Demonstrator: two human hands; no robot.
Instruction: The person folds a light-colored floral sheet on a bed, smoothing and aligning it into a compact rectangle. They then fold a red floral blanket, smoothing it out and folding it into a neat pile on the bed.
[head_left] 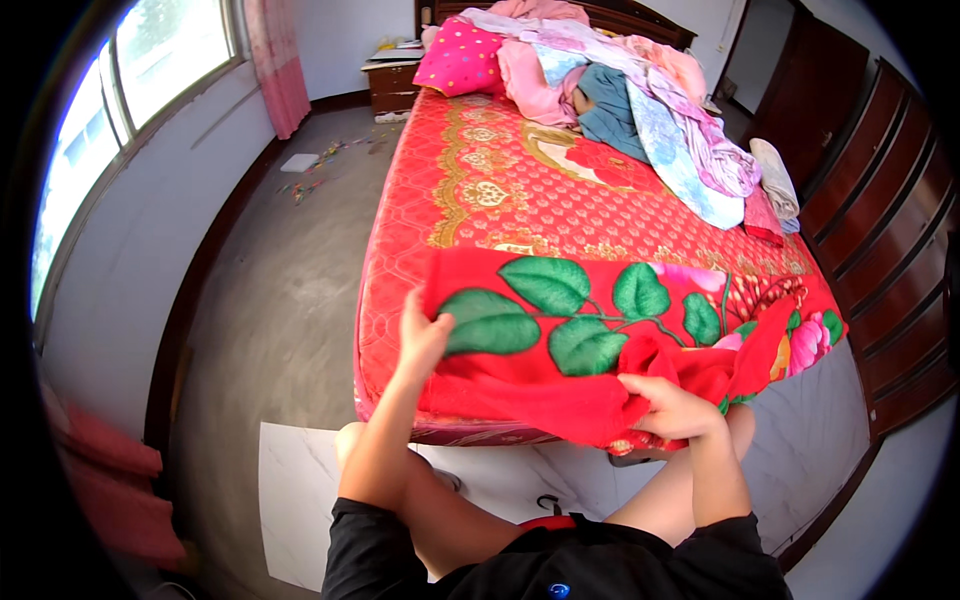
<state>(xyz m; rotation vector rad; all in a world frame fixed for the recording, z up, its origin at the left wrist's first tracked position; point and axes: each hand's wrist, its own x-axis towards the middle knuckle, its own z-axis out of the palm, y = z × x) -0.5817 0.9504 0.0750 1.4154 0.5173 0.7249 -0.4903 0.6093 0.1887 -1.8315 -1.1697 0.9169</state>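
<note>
A red blanket (590,300) printed with large green leaves and pink flowers lies across the near end of the bed. My left hand (424,332) grips its left edge, thumb on top and fingers out of sight beneath. At the near edge, right of the middle, my right hand (668,408) is closed on a bunched fold of the same blanket. The cloth lies fairly flat on the left; toward the right it is crumpled and drapes over the bed's near edge. Under it is a red and gold patterned mattress (480,170).
Tumbled bedding (640,90) and a pink dotted pillow (460,56) lie at the bed's far end. A folded beige cloth (774,178) sits on its right edge. A nightstand (392,88) stands at the far left. Small colourful bits (325,160) litter the floor. A dark wooden panel (870,250) stands right.
</note>
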